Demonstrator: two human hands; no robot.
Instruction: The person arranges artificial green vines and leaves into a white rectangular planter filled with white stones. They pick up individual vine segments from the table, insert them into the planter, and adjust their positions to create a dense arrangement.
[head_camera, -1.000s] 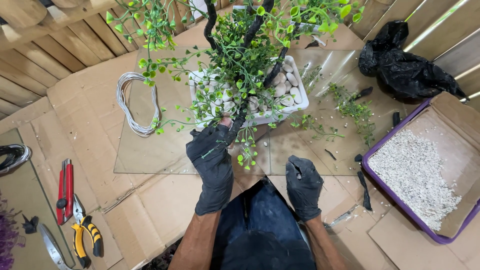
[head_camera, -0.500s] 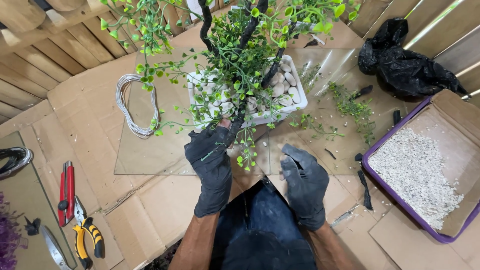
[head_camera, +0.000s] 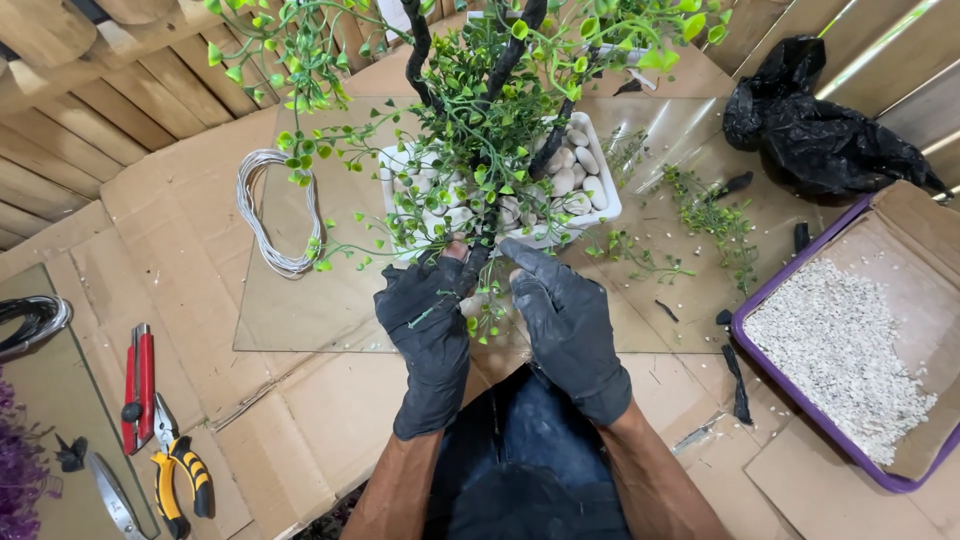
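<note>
Your right hand (head_camera: 568, 325) has come up next to your left hand (head_camera: 428, 325), both in black gloves, fingers curled round a leafy twig (head_camera: 478, 275) at the near edge of the white pot (head_camera: 600, 200). Cardboard covers the table (head_camera: 200, 260), wood slats behind. Wire coil (head_camera: 275, 215) left, pliers (head_camera: 180, 470) near corner, tray of gravel (head_camera: 840, 350) right; leaves hide the fingertips.

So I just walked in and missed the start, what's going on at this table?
A person in black gloves is working on a small artificial tree set in a white pot filled with pebbles. The left hand and right hand meet on a low leafy branch at the pot's near edge. Pliers and a wire coil lie untouched to the left.
</note>
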